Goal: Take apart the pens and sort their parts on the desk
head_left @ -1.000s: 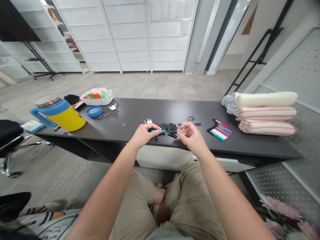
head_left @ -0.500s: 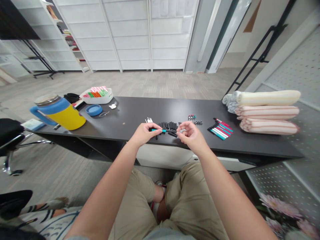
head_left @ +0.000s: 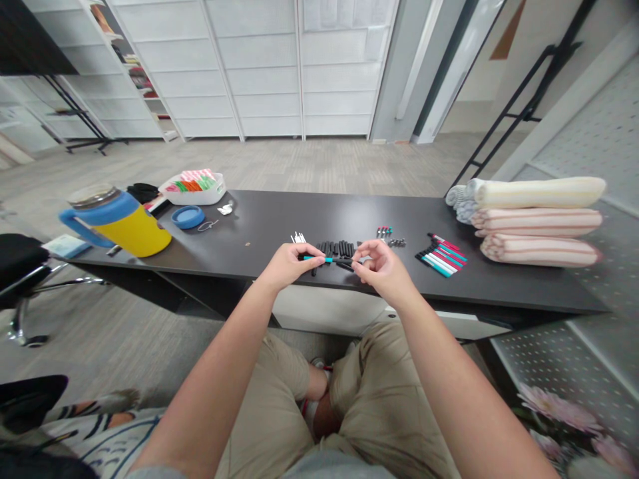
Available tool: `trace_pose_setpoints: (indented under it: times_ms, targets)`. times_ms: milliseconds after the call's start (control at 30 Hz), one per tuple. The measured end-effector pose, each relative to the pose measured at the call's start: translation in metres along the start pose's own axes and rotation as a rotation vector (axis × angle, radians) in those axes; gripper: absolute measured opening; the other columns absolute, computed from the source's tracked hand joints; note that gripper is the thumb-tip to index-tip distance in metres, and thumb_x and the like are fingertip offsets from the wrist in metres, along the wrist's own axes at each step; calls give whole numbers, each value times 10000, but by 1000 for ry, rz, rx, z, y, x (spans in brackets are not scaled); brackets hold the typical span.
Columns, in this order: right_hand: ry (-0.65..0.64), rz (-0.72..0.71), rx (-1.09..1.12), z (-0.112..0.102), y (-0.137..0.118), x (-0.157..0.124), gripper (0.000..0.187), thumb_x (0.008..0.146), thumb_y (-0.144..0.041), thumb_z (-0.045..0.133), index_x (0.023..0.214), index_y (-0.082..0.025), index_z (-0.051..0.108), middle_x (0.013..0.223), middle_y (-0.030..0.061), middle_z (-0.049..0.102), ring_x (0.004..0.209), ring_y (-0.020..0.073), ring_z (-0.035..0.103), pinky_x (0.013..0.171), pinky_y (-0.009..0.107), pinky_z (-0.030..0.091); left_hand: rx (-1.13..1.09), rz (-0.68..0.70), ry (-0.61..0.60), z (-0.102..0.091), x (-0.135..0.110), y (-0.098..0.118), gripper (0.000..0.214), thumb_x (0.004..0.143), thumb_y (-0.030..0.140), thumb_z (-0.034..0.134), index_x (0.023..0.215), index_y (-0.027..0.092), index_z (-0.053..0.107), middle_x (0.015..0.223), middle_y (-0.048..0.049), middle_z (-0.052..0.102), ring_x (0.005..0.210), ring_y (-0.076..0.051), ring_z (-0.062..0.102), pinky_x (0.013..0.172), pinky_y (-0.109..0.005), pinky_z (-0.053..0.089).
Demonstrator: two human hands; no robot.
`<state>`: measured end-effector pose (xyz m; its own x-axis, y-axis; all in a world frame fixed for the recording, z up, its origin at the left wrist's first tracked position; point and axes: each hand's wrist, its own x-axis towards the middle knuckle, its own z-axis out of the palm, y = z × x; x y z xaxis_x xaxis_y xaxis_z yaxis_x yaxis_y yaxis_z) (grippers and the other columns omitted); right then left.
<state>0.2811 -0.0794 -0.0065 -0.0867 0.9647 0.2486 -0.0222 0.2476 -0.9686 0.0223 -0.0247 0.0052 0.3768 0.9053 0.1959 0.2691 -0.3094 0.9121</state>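
Pinched in my left hand is a teal and black pen, held level just above the table's near side. My right hand closes its thumb and forefinger on the black end of that pen; the fingertips hide the very tip. Behind and beneath the pen lies a row of short black pieces, like pen caps or grips. Thin white sticks lie beyond my left hand. Past my right hand are small red and teal pieces and small grey parts.
Several red, white and teal pens lie on the dark table at right, before rolled towels. At left stand a blue-yellow jug, its blue lid and a white basket of colourful packets. Another person's leg shows lower left.
Both hands stay almost in place, still on the pen. The view has shifted very slightly.
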Motion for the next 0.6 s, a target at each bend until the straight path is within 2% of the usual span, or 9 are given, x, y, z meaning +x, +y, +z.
trace_pose_setpoints:
  times_ms: [100,233,433,600]
  targets:
    - [19,16,20,1,-1,0,406,827,-354,835,1109,-253,562,979,-8,664,538,59,529,493,217,464,-7,13,4,1,-1,3,294,825,471,820,942,202,834,890,-51,787,802,-194,684,710,-285,498]
    - [65,35,53,2,-2,0,402,829,-380,837,1082,-250,553,945,-10,681,529,59,498,463,197,447,-56,13,75,2,0,4,300,802,443,851,965,194,817,893,-39,773,787,-170,668,696,-267,488]
    - [137,17,96,1,0,0,394,824,-377,844,1031,-249,535,936,-13,684,523,55,483,435,172,416,-297,-13,94,4,2,1,369,758,386,899,1038,174,785,912,-38,763,762,-142,679,724,-261,527]
    - [147,-1,104,0,2,-1,373,832,-368,838,1016,-249,536,946,-10,686,516,53,470,437,172,413,-410,-37,102,4,2,-1,356,736,359,918,989,153,778,824,-32,757,716,-142,703,736,-278,566]
